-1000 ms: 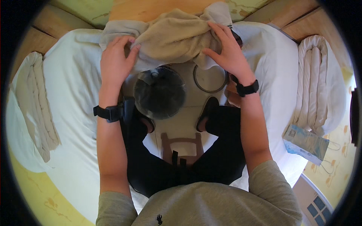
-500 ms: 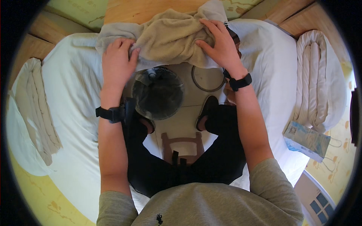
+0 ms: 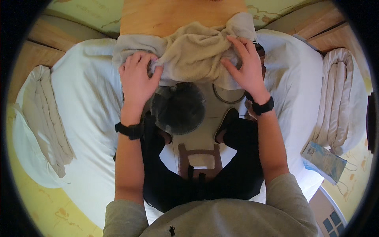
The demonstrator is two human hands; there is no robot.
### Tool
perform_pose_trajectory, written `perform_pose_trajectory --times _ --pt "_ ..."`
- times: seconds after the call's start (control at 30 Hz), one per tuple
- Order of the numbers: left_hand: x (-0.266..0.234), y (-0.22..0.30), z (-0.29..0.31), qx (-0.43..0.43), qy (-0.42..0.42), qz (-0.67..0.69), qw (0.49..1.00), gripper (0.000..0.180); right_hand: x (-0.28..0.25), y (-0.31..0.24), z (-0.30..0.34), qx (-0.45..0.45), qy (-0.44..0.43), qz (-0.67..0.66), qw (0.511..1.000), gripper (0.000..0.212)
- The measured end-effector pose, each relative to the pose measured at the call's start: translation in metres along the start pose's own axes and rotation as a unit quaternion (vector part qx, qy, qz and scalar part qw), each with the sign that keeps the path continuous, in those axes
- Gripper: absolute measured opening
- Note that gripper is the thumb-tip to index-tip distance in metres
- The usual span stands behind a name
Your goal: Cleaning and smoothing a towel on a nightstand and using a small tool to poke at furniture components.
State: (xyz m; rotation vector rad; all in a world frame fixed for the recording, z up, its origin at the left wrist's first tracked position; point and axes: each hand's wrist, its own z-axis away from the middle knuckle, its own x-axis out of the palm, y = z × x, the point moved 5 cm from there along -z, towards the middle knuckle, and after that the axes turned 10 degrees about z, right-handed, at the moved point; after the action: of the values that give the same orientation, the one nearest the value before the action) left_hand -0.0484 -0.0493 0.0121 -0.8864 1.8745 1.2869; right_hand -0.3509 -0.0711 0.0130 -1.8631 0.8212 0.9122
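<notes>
A rumpled beige-grey towel (image 3: 193,49) lies in folds over the near edge of a wooden tabletop (image 3: 181,14). At its left part my left hand (image 3: 136,79) has bent fingers and a thumb drawn in around a fold of the cloth; the fingertips are partly hidden. On the right side of the towel rests my right hand (image 3: 248,67), its fingers stretched out and the thumb well apart from them. Each wrist wears a black strap. Under the towel's front edge, on the floor, stands a round bin with a dark liner (image 3: 177,108).
White-covered beds (image 3: 92,98) flank me, with a folded quilt (image 3: 335,94) on the right and folded bedding (image 3: 47,118) on the left. A paper bag (image 3: 325,158) lies at the right bed's edge. A wooden stool (image 3: 199,158) shows between my legs. A dark ring (image 3: 229,94) is near the bin.
The whole view has shifted, so everything sits lower and further right. My left fingers have curled in more on the towel; my right hand still lies spread on it.
</notes>
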Motion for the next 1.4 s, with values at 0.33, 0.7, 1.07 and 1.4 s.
perform_pose_trajectory --times 0.33,0.7,1.07,1.4 --pt "0.011 -0.008 0.008 -0.006 -0.012 -0.038 0.999 0.034 0.014 0.010 0.003 -0.027 0.035 0.013 0.999 0.079" --pt "0.052 -0.028 0.008 0.032 -0.016 -0.092 0.995 0.053 0.028 0.034 -0.019 -0.034 -0.024 0.002 0.999 0.070" --pt "0.060 -0.036 0.008 0.002 -0.109 -0.127 0.986 0.055 0.046 0.037 -0.014 -0.008 -0.025 0.050 0.998 0.069" --pt "0.053 -0.032 0.002 0.002 -0.121 -0.132 0.984 0.056 0.041 0.036 -0.018 -0.015 -0.031 0.029 0.999 0.069"
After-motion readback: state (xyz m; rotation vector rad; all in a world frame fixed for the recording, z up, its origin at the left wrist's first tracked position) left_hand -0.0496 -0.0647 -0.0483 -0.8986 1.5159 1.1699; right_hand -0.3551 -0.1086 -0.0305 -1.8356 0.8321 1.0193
